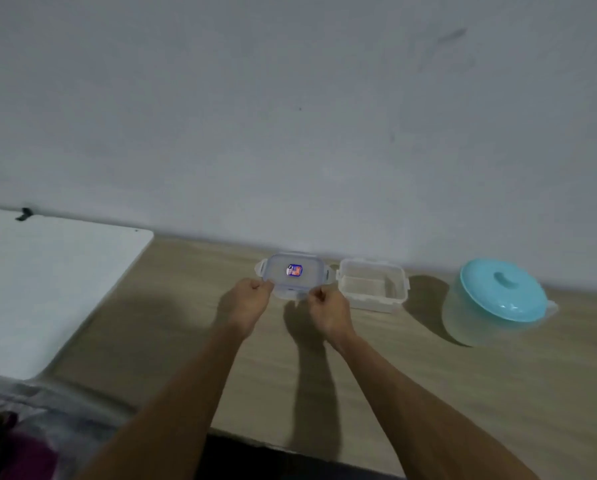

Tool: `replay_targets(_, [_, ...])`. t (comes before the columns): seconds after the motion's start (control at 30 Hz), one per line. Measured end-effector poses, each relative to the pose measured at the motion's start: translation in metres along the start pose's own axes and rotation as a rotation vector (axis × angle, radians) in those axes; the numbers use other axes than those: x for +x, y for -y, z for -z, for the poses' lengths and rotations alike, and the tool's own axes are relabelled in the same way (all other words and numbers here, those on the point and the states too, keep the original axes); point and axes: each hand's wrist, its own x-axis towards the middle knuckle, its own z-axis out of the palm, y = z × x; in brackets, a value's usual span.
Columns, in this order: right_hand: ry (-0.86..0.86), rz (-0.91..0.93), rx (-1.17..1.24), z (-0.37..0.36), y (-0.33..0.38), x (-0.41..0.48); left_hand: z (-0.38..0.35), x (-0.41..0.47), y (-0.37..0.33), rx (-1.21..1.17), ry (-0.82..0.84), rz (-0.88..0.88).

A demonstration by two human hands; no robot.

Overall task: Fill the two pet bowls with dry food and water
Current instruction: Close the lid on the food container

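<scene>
A small clear rectangular container with a snap-lock lid (294, 274) and a small sticker on top stands near the wall on the wooden table (394, 393). My left hand (246, 303) pinches its near left corner, and my right hand (328, 308) pinches its near right corner. Just to its right sits an open white rectangular container (373, 284) with no lid; its inside looks bare. Further right stands a translucent round tub with a turquoise lid (497, 299). What the lidded containers hold cannot be made out.
A white board or tabletop (47, 289) lies at the left, overlapping the wooden table's left side. A grey wall (290, 116) runs directly behind the containers. The table's front edge is near my body, with dark cloth at the lower left.
</scene>
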Motion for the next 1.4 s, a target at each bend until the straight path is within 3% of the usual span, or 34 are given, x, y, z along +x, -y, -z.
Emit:
replay_targets(0.2, [-0.077,0.067,-0.292,-0.031,0.028,0.062,0.001,0.029,-0.015,-0.084,0.066,0.067])
replay_targets(0.37, [-0.067,-0.01,-0.477,-0.042,0.023,0.097,-0.01,0.04,-0.018,-0.163,0.048,0.093])
replay_targets(0.63, [-0.101,-0.101,-0.402,-0.056,0.024,0.096,-0.003,0.05,-0.012,-0.358,0.051,0.248])
replay_targets(0.8, [-0.111,0.01,-0.31,-0.055,0.03,0.084,0.014,0.046,-0.012,-0.625,0.028,0.363])
replay_targets(1.0, [-0.154,0.123,-0.258,-0.004,0.051,0.071,0.013,0.028,-0.05,-0.708,-0.029,0.239])
replay_targets(1.2, [-0.249,0.078,-0.243,0.084,0.028,0.071,-0.04,-0.005,-0.105,-0.652,0.067,0.158])
replay_targets(1.4, [-0.267,0.007,-0.243,0.13,-0.022,0.07,-0.097,-0.033,-0.115,-0.545,0.15,0.145])
